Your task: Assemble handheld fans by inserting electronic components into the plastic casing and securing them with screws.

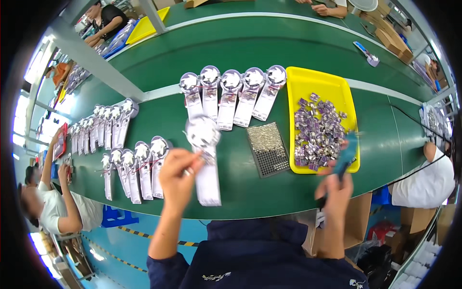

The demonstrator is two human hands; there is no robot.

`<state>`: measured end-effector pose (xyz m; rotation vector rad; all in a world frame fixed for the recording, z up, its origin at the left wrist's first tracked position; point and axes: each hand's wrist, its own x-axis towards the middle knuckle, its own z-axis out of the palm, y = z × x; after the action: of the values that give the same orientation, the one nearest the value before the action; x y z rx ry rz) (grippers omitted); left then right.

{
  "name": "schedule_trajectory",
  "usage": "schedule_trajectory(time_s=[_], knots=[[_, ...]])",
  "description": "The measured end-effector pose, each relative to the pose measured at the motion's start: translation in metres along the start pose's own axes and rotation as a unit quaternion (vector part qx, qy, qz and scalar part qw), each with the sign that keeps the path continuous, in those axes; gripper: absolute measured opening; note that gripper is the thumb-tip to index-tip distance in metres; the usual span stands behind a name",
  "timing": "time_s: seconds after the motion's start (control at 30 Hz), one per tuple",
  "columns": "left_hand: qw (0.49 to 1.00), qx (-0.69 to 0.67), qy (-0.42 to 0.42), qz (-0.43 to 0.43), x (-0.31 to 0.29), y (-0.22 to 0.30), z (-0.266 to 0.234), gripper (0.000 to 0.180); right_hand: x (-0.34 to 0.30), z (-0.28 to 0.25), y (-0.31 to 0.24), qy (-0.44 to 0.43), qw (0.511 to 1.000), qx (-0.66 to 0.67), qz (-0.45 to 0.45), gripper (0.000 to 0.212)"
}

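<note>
In front of me lies a pale handheld fan half-shell [208,185], round head away from me and handle toward me. My left hand [178,176] is closed in a pinch over its left edge; what the fingertips hold is too small to make out. My right hand [335,185] grips a blue power-screwdriver-like tool [347,153], blurred, above the near right of a yellow tray [298,79]. Many small purple circuit boards [317,130] lie in that tray. Between my hands sits a dark perforated plate [274,164], with small silvery screws [264,137] covering its far part.
Several fan shells with white blades [232,96] lie beyond my work. More stand in groups at left, some with red wires [142,168]. A metal post [96,58] rises at left. Co-workers sit on both sides, one white-sleeved person [423,176] at right. A black cable [418,166] hangs there.
</note>
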<state>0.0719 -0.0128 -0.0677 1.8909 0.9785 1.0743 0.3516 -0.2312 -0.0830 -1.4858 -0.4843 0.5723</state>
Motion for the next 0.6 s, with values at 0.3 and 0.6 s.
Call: schedule_trajectory(time_s=[0.3, 0.6], knots=[[0.998, 0.048, 0.003, -0.042, 0.143, -0.104, -0.075, 0.016, 0.116, -0.161, 0.028, 0.204, 0.809, -0.546, -0.07, 0.048], [0.995, -0.009, -0.038, -0.095, 0.175, -0.147, -0.063, 0.017, 0.124, -0.155, 0.041, 0.231, 0.805, -0.534, -0.119, 0.054]])
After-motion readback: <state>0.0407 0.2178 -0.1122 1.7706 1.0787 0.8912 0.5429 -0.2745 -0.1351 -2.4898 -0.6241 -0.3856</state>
